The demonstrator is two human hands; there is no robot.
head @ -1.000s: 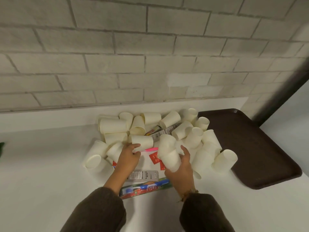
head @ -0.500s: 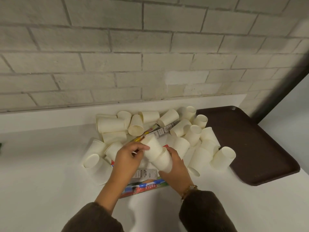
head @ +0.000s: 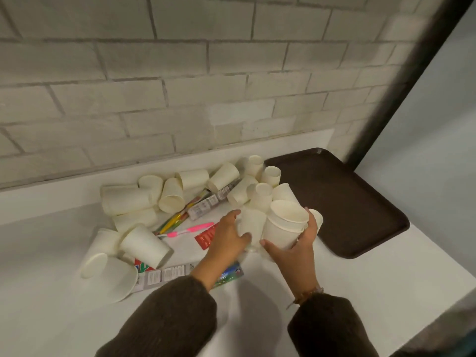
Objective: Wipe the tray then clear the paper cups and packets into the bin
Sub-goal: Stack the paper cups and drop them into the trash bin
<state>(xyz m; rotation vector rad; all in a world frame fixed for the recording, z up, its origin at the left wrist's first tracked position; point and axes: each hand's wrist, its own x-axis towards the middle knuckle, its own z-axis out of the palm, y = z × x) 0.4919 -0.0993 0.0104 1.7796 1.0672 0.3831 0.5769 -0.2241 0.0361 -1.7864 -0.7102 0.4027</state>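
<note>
Several white paper cups [head: 128, 199] lie scattered on the white counter [head: 334, 292] against the brick wall. My right hand [head: 296, 243] grips a short stack of nested cups [head: 284, 225], mouth up. My left hand [head: 228, 235] holds another cup [head: 251, 224] just left of that stack. Printed packets [head: 164, 274] and a red packet [head: 206, 237] lie flat among the cups, partly hidden under my left forearm. The dark brown tray [head: 347, 204] sits bare at the right, beside the pile.
A pink toothbrush [head: 190, 230] and yellow-green sticks [head: 177, 217] lie in the middle of the pile. A dark vertical frame [head: 412, 73] runs down the wall behind the tray. The counter's right edge drops off beyond the tray. No bin is in view.
Both hands have shifted right toward the tray side with their cups. The stack in my right hand has turned mouth up. The camera has swung left, uncovering the toothbrush and red packet.
</note>
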